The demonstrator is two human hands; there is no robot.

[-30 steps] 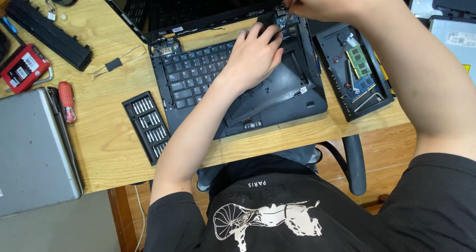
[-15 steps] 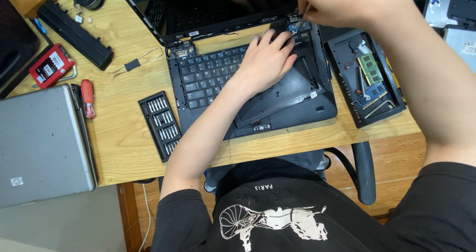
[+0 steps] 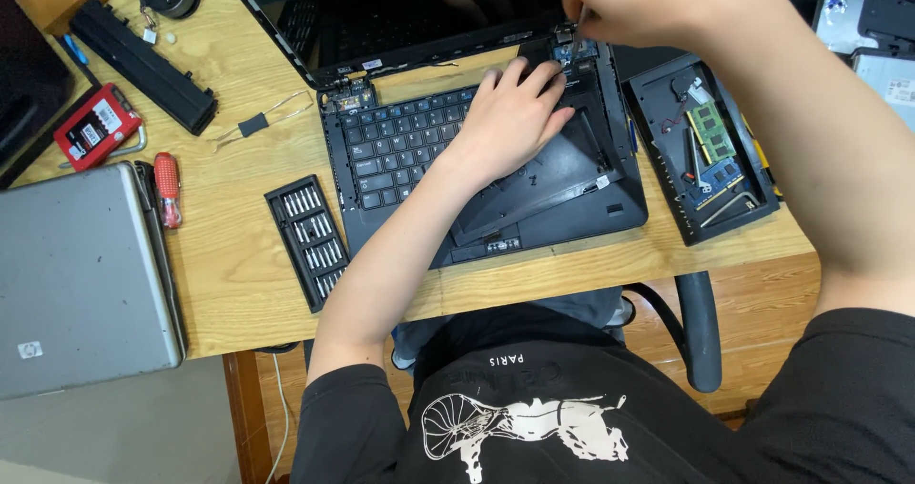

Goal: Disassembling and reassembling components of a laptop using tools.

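Note:
A black laptop [image 3: 400, 151] lies open and partly taken apart on the wooden desk [image 3: 238, 255]. My left hand [image 3: 510, 112] rests flat on the keyboard's right side and the loosened palm-rest panel [image 3: 562, 174], fingers spread towards the hinge. My right hand [image 3: 639, 3] is at the top edge of the view, pinched on a thin screwdriver [image 3: 579, 22] whose tip points down at the right hinge area [image 3: 567, 50]. The dark screen [image 3: 400, 8] leans back behind both hands.
A black bit case [image 3: 310, 241] and a red-handled screwdriver [image 3: 168, 189] lie left of the laptop. Further left are a silver closed laptop [image 3: 81, 274], a red drive [image 3: 95, 127] and a long black battery [image 3: 143, 65]. A black tray [image 3: 705, 151] with memory modules sits on the right.
The view has shifted, so everything sits slightly further right in the frame. Both hands stay at the laptop's right hinge area, with the left hand still flat on the keyboard.

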